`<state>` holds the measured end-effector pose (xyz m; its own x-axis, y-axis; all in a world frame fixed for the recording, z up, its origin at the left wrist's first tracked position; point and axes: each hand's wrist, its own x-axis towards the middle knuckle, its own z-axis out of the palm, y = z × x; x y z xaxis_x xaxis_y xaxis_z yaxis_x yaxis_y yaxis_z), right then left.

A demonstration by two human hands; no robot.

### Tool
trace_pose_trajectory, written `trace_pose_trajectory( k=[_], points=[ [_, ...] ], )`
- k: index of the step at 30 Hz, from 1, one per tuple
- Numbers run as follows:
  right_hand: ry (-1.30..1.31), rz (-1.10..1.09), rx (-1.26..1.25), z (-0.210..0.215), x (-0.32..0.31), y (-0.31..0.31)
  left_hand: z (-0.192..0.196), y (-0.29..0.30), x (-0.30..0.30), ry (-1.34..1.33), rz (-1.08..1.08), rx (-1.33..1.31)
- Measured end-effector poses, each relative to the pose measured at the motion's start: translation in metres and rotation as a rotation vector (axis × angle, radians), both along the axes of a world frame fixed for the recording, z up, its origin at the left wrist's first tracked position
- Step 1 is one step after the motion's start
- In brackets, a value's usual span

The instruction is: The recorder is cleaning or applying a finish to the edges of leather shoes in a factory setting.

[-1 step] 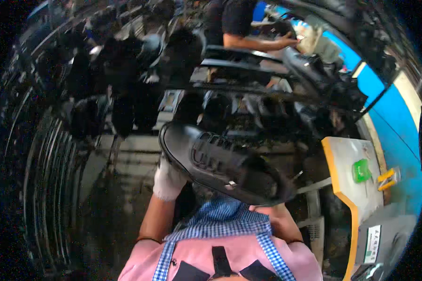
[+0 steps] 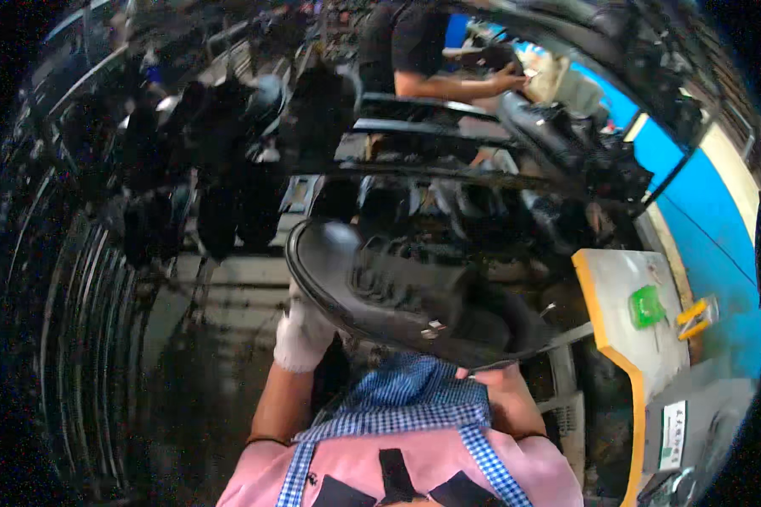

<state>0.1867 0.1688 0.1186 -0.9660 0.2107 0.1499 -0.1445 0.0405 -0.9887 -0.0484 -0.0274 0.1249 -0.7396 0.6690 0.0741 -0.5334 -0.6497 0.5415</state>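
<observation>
A black lace-up shoe (image 2: 338, 275) is held up in front of me, toe to the left and heel to the right, its laced upper facing me. My left hand (image 2: 303, 336), in a white glove, grips it from below near the toe; most of its fingers are behind the shoe. Under the heel end my bare right hand (image 2: 496, 377) holds the sole edge, its fingers mostly hidden. A small bright spot shows on the shoe's near side. Beneath it hangs my blue checked apron (image 2: 406, 393).
A dark metal rack (image 2: 482, 175) with several black shoes spans the far side. Beyond it, another person's arm (image 2: 457, 88) reaches right. At right, a yellow-edged table (image 2: 617, 287) bears a green object (image 2: 647, 306). A grey box-like machine (image 2: 710, 422) stands near it.
The shoe's heel end has shifted slightly right, and its opening has turned a little. Both hands keep their hold. The other person's hand has moved slightly left and up.
</observation>
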Motion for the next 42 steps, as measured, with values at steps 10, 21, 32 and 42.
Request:
trace_pose_trajectory(
  k=[10,21,32,42],
  points=[
    [0.853,-0.882,0.415,0.233,-0.103,0.046,-0.029,-0.013,0.024,0.157,-0.18,-0.025],
    [0.611,-1.22,0.837,0.29,-0.168,0.093,-0.048,-0.028,0.023,-0.086,-0.152,-0.161],
    [0.163,-1.015,1.403,0.346,-0.262,-0.014,-0.061,-0.023,0.037,0.034,-0.075,-0.252],
    [0.198,-1.066,1.257,0.327,-0.239,0.023,-0.086,-0.02,0.038,-0.114,-0.133,-0.316]
  ],
)
